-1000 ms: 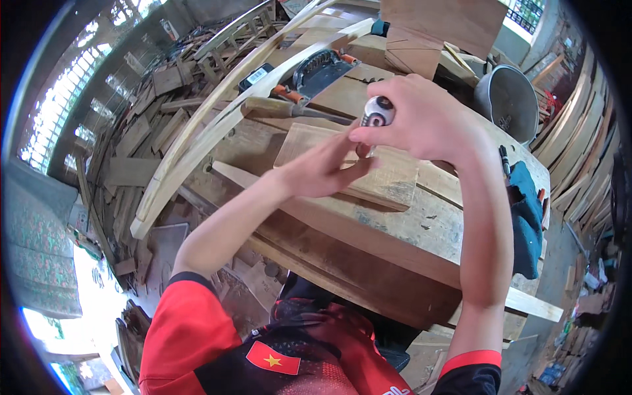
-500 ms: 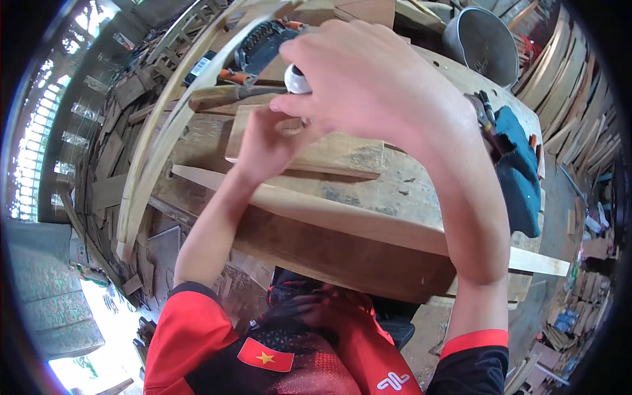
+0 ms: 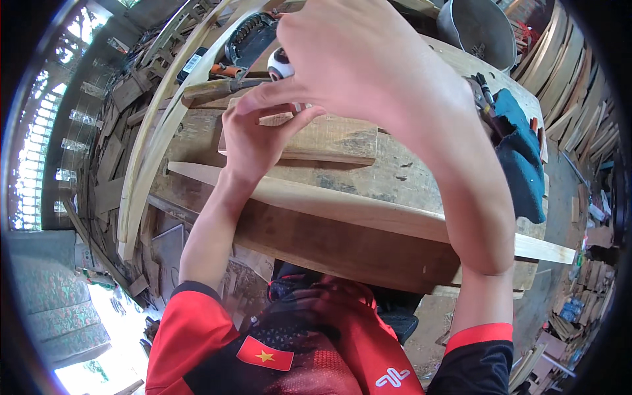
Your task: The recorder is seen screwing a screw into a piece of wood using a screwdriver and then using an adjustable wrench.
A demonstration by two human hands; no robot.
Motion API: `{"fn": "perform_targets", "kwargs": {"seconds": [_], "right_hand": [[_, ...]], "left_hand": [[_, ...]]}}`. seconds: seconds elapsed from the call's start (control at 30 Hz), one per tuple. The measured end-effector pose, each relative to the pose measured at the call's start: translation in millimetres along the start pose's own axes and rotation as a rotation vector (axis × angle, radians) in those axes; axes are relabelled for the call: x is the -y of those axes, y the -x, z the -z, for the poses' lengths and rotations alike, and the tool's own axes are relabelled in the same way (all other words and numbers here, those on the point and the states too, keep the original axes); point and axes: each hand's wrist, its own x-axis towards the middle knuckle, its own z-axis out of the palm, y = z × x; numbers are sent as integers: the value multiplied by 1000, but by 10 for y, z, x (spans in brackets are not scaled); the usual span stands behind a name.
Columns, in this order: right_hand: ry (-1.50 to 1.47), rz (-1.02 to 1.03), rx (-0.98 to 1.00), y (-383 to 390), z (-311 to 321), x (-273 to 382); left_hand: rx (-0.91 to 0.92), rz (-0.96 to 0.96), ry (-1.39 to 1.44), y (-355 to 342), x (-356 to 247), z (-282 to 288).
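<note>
My right hand (image 3: 349, 56) is raised over the bench, its fingers closed round a white and black thing with a rounded end (image 3: 280, 64). Most of that thing is hidden in the fist, so its kind does not show. Just below, my left hand (image 3: 255, 135) meets it, with curled fingers and the thumb reaching toward the right hand. A small pale bit shows between the two hands, too covered to name. Under them lies a flat wooden block (image 3: 336, 141) on the bench. Nearer to me, a long tapered wooden strip (image 3: 342, 205) lies crosswise.
The worn wooden bench (image 3: 415, 168) carries a dark open case of bits (image 3: 249, 41) and a wooden-handled tool (image 3: 210, 91) at far left. Long curved strips (image 3: 148, 151) rise at left. A grey metal pot (image 3: 477, 33) and a teal cloth (image 3: 517, 158) are at right.
Both hands have shifted slightly left and away from me, still together. The left hand has turned, its thumb now stretched to the right. The view has shifted a little.
</note>
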Motion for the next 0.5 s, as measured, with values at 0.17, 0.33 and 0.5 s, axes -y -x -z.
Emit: {"fn": "perform_targets", "kwargs": {"seconds": [0.17, 0.33, 0.5], "right_hand": [[-17, -5, 53, -49, -100, 23], [47, 0, 78, -62, -166, -48], [-270, 116, -183, -39, -96, -24]], "left_hand": [[88, 63, -68, 22, 13, 105], [381, 208, 542, -34, 129, 205], [238, 212, 156, -46, 73, 216]]}}
